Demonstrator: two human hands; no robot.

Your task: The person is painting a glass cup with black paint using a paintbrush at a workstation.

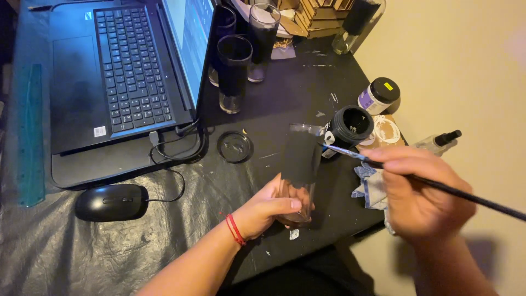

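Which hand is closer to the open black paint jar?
Right. The right hand is just below the open paint jar; the left hand holds the glass, farther away.

The right hand is motion-blurred; its paintbrush runs off-frame.

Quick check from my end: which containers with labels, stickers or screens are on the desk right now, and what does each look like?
Laptop screen: top left, open, lit blue.
Open paint jar: right of centre, round, black, white label.
Closed paint jar: behind it, white body, purple label, black lid with a yellow sticker.
Laptop sticker: small white square below the keyboard.
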